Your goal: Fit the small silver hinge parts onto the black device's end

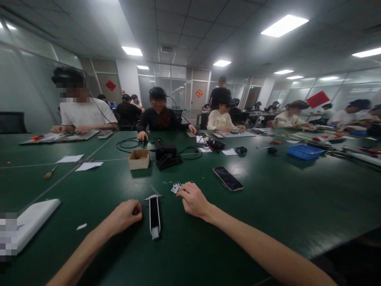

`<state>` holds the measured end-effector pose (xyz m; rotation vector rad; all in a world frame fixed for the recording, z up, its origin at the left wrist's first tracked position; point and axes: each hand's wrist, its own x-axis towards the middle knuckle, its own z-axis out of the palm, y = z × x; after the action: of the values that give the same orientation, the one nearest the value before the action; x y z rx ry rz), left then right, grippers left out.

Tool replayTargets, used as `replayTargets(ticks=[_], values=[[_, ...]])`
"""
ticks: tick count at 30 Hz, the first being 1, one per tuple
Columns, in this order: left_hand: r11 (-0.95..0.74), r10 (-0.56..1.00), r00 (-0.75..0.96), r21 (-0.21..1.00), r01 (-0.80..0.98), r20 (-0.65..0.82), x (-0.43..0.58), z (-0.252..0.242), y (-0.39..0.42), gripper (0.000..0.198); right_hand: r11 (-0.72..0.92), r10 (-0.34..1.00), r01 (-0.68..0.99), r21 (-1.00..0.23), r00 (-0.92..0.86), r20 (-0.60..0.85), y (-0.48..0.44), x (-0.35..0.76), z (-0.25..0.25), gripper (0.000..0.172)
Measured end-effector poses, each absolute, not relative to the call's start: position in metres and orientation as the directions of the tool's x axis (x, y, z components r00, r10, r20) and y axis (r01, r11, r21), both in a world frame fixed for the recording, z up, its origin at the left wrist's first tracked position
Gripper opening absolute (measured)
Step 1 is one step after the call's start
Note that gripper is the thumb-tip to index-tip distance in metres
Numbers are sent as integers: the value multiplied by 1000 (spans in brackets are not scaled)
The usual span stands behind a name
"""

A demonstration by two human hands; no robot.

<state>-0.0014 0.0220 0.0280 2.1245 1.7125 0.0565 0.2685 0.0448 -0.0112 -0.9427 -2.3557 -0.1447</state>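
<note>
Right forearm (256,242) crosses table (282,206) edge | left grip (137,210) curled, right grip (180,193) at metal plate (175,188); holds unclear

the small metal pieces (175,188) are partly covered by the right hand (194,200), so their number cannot be told. the inside of the left hand (129,212) is hidden by curled fingers. the white case (38,220) is pixelated at the left edge.
</note>
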Motion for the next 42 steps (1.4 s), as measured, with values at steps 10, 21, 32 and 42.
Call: replayTargets(ticks=[10,21,32,42], values=[[-181,962,230,289,940,-145,-3,28,20,23,747,593,645,-160,-538,599,70,239,-19,24],[-115,962,170,248,962,-215,0,26,23,19,777,564,605,-173,-547,618,71,239,-23,23],[-231,960,264,266,936,-95,-10,19,20,14,788,566,573,-226,-529,632,65,239,-19,25],[-285,949,310,246,926,-66,-9,27,15,19,797,567,550,-251,-537,625,64,240,-23,26]])
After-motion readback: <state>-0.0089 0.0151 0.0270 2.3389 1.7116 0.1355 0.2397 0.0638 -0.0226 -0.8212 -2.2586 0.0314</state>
